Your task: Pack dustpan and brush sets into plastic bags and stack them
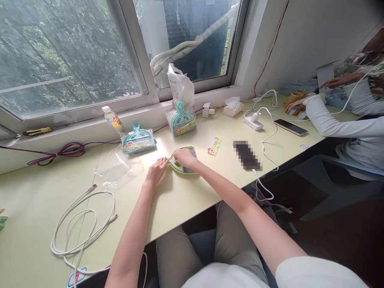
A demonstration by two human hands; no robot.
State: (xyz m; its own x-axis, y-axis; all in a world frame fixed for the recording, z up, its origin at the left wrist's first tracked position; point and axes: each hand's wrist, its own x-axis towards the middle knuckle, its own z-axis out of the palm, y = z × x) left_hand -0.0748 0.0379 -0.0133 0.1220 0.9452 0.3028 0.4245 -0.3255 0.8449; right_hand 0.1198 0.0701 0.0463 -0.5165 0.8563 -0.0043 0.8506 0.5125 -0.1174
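A green dustpan with a small brush (189, 169) lies on the table in front of me, its handle towards the left. My left hand (157, 169) is at the handle end, its fingers together on the handle. Over the dustpan, my right hand (183, 157) is closed with its fingers curled down; what they grip, if anything, is hidden. A clear plastic bag (115, 168) lies flat left of my left hand. To the right of the dustpan is a printed card (214, 147).
Wrapped teal dustpan sets (139, 141) and a stack (182, 122) stand near the window, beside a bottle (113, 118). White cables (112, 200) coil at the left. Phones (290, 127), a power strip (253, 123) and another person's sleeved arm (322, 120) are at the right.
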